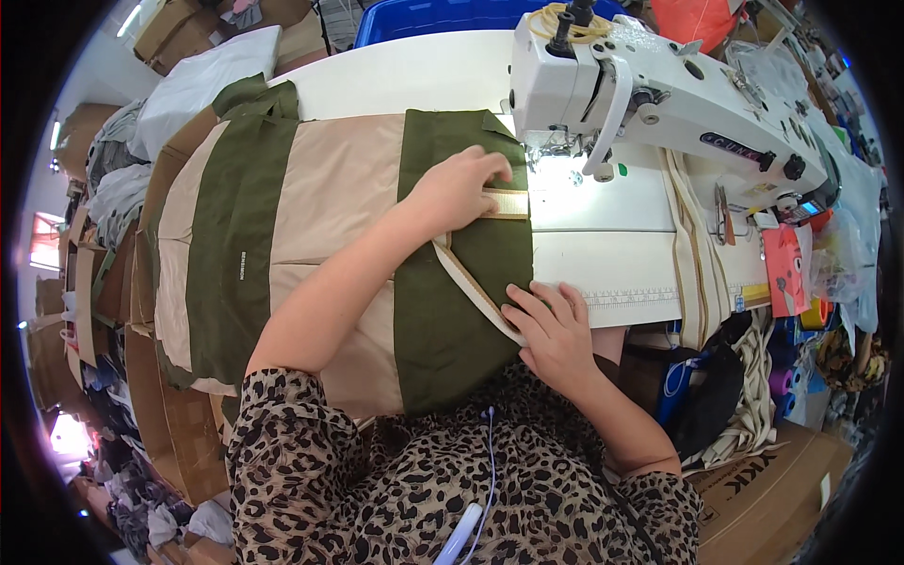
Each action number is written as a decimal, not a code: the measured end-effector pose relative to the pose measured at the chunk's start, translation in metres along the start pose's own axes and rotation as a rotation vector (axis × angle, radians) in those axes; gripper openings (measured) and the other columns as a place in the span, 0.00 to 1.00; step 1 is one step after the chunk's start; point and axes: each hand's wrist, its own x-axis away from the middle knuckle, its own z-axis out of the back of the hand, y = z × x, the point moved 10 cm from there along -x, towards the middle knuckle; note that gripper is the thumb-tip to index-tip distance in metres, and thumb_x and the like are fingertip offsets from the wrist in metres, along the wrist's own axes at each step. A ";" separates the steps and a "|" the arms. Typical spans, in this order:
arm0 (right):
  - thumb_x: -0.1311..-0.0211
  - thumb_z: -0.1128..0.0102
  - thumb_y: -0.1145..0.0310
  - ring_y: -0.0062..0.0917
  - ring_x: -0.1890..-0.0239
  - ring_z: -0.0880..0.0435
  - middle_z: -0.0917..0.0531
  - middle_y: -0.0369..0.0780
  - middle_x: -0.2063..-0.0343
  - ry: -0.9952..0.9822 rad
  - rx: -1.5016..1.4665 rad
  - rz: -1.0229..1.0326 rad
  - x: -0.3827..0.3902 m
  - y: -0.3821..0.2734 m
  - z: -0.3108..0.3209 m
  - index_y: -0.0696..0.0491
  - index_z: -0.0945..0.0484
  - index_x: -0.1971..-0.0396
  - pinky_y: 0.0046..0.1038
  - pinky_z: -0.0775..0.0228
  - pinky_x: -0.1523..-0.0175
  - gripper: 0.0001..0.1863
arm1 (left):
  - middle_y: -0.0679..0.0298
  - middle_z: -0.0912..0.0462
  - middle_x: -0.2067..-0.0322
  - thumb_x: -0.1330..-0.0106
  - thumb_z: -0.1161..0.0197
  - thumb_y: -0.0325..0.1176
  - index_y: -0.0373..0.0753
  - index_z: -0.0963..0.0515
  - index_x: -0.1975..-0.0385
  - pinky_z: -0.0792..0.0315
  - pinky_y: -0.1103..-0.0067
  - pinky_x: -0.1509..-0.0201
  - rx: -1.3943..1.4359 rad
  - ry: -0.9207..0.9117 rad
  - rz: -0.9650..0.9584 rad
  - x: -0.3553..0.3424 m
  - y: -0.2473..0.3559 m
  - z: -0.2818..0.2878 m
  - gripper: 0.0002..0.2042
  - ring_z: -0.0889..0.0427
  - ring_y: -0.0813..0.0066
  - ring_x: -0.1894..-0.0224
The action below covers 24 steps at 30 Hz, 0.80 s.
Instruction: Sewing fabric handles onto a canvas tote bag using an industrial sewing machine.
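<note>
A fabric panel with olive-green and beige bands (pixel 339 155) lies across the white sewing table, its right edge just short of the sewing machine's needle area. On the green band at the right, my left hand (pixel 459 191) has its fingers curled over a cream webbing strap (pixel 509 205) with a golden stripe, gripping it. One end of the strap points to the panel's right edge. The other stretch slants from beneath my left hand toward my right hand (pixel 551 330). That hand lies with fingers spread, resting on the strap and the fabric edge, its thumb partly hidden.
A white sewing machine (pixel 678 104) stands at the far right, its lamp lit. More webbing straps (pixel 692 254) hang over the table's right side, near small scissors (pixel 723 215). Cardboard boxes (pixel 179 414) stand on the left. A blue bin (pixel 424 24) is behind the table.
</note>
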 end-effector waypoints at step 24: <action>0.63 0.28 0.68 0.30 0.39 0.26 0.21 0.33 0.41 0.081 -0.047 -0.058 0.002 0.008 -0.003 0.48 0.18 0.54 0.43 0.38 0.33 0.28 | 0.69 0.14 0.53 0.39 0.31 0.31 0.42 0.14 0.61 0.25 0.69 0.44 -0.243 0.188 -0.344 0.025 0.042 -0.011 0.08 0.18 0.67 0.49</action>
